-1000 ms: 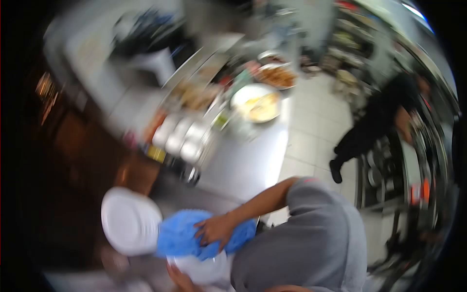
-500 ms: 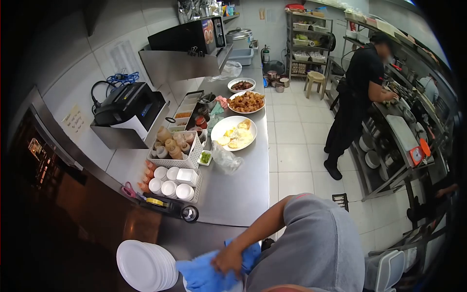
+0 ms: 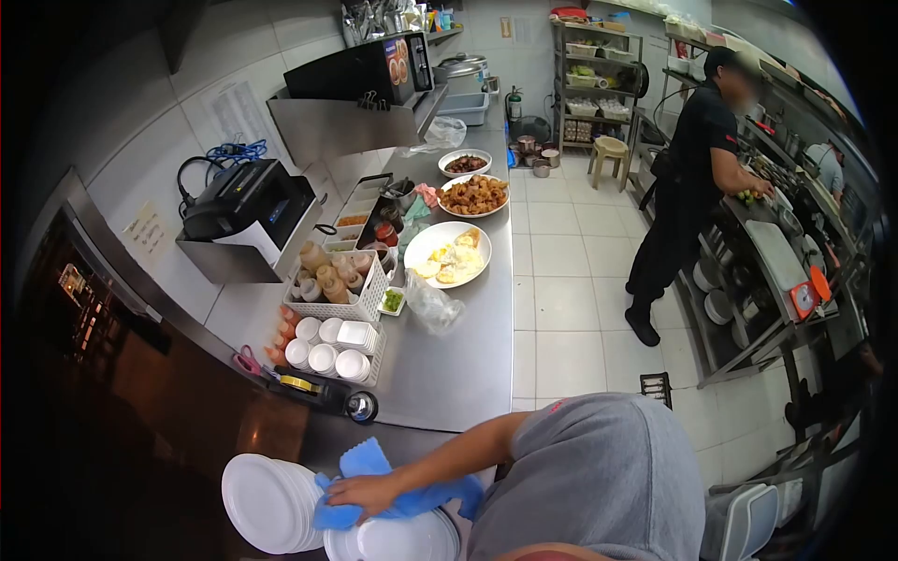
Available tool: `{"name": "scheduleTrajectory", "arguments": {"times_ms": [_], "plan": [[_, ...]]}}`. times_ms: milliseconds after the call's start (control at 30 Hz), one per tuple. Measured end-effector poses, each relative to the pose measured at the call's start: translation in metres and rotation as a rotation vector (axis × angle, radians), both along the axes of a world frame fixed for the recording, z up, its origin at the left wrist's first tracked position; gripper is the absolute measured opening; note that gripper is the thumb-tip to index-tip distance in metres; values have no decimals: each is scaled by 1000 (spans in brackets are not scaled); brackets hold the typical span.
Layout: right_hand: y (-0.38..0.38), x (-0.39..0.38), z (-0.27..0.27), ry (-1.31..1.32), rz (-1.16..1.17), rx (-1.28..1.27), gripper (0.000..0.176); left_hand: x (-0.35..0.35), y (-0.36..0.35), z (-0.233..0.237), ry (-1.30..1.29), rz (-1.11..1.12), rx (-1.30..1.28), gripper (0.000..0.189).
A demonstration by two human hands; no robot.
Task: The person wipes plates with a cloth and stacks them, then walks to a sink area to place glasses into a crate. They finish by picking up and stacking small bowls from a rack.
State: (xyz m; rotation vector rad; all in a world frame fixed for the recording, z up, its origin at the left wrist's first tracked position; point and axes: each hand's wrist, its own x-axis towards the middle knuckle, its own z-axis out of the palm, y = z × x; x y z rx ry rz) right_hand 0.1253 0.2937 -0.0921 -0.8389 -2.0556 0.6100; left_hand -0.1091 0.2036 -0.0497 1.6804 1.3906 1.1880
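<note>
My right hand (image 3: 368, 493) reaches in from the grey sleeve and holds a bunched blue cloth (image 3: 412, 502), its fingers pressed over the cloth's left part. Under the cloth lies a white plate (image 3: 398, 540), partly covered. A stack of white plates (image 3: 271, 505) stands just left of my fingers. My left hand is outside the view.
Along the steel counter (image 3: 412, 383) are an egg plate (image 3: 475, 266), a plate of browned food (image 3: 474, 195), a plastic bag (image 3: 435, 309), a bottle basket (image 3: 369, 297) and white cups (image 3: 323, 359). A person in black (image 3: 687, 159) stands at the right-hand counter.
My right hand has moved left and slightly up with the blue cloth, toward the plate stack. More of the white plate below shows. The person in black has shifted slightly, head raised.
</note>
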Motion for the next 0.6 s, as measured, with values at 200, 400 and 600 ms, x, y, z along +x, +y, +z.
{"name": "scheduleTrajectory", "arguments": {"times_ms": [200,400,600], "plan": [[-5,17,167,-497,223,111,57,45,6,85,316,119,241,40],[-53,28,99,974,-338,-498,59,59,9,74,-44,447,67,46],[-118,44,82,1685,189,-1330,57,58,4,21,-680,348,-128,33]]}}
